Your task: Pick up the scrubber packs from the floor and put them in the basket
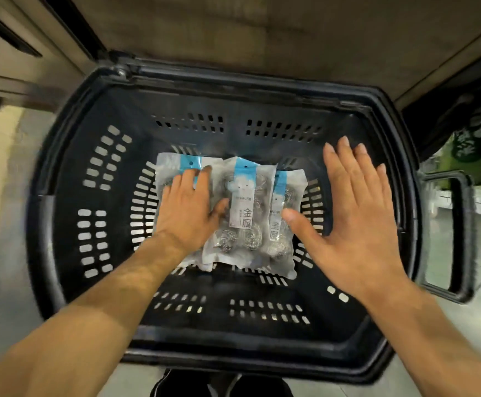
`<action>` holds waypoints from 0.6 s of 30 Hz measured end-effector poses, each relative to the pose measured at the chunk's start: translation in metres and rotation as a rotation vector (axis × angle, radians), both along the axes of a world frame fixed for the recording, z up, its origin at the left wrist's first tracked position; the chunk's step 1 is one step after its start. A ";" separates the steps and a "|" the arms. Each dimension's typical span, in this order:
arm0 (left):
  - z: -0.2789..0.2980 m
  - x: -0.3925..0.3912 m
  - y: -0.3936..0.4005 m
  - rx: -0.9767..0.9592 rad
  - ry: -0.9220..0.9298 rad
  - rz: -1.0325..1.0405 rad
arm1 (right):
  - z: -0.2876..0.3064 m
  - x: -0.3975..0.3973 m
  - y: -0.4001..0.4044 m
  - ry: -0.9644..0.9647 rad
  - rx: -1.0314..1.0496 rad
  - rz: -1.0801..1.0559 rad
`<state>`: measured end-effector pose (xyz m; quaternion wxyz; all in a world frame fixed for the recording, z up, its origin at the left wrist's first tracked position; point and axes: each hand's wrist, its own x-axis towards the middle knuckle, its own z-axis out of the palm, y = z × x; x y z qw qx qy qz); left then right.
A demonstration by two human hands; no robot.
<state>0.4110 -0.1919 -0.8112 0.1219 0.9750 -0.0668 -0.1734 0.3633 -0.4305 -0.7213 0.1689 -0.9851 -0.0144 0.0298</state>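
Three clear scrubber packs with blue-and-white labels lie side by side on the bottom of the black slotted basket (70,196): a left pack (173,164), a middle pack (242,207) and a right pack (285,213), overlapping at their edges. My left hand (189,207) lies flat on the left pack with straight fingers, its thumb against the middle pack. My right hand (354,213) hovers open above the basket's right side, fingers spread, thumb near the right pack, holding nothing.
The basket stands on a pale floor and has a handle (460,236) sticking out on the right. A dark shelf base (18,44) runs along the upper left. Green packaging (474,144) sits at the far right. My shoes (222,385) show below the basket.
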 end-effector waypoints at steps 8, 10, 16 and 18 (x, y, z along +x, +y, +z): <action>0.196 -0.003 0.047 -0.061 -0.363 -0.148 | 0.134 0.002 0.031 -0.007 -0.091 0.086; 0.261 -0.008 0.054 -0.058 -0.413 -0.123 | 0.182 0.003 0.041 -0.036 -0.080 0.100; 0.451 -0.033 0.080 0.008 -0.450 0.030 | 0.346 0.009 0.077 -0.116 -0.045 0.155; 0.508 -0.047 0.090 -0.001 -0.464 0.127 | 0.398 0.007 0.088 -0.130 -0.072 0.209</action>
